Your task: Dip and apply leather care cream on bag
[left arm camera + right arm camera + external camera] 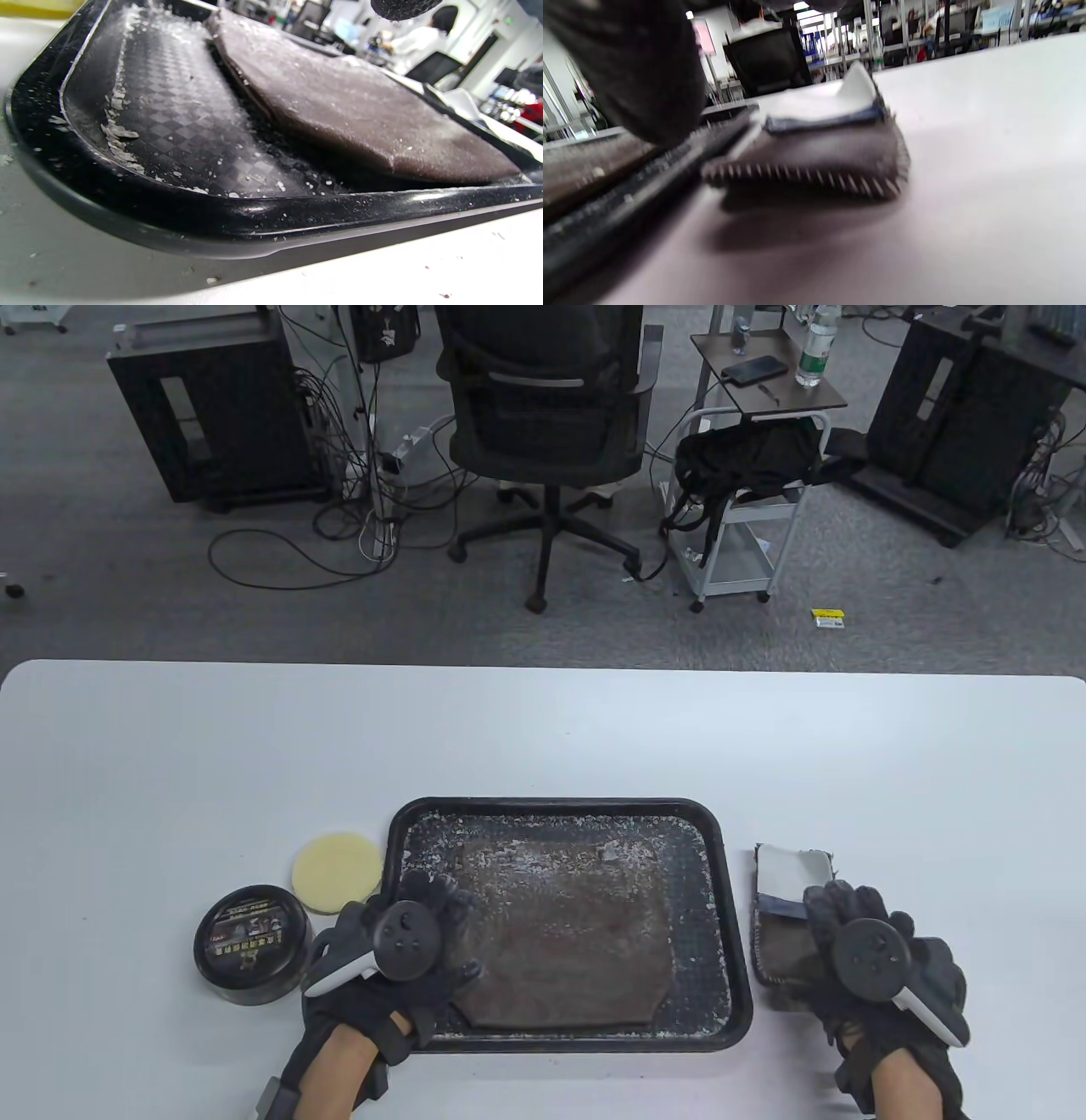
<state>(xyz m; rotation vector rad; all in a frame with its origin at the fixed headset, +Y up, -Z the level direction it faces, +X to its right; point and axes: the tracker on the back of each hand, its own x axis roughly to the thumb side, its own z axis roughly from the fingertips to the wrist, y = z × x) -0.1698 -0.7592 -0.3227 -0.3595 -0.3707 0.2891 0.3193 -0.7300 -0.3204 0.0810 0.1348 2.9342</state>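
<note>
The tin (pixel 251 943) lid carries a label with print — too small and blurred to read; nothing else shows legible text.

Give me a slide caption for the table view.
Brown leather bag in black tray, cream tin still lidded, hands either side.

We are looking down from above the near table edge onto the white table (pixel 543 729) and the office floor beyond. Our left wrist camera is sitting low and close at the black tray (pixel 237 216), facing across it. Our right wrist camera is skimming the tabletop, sharing that tray's rim.
</note>
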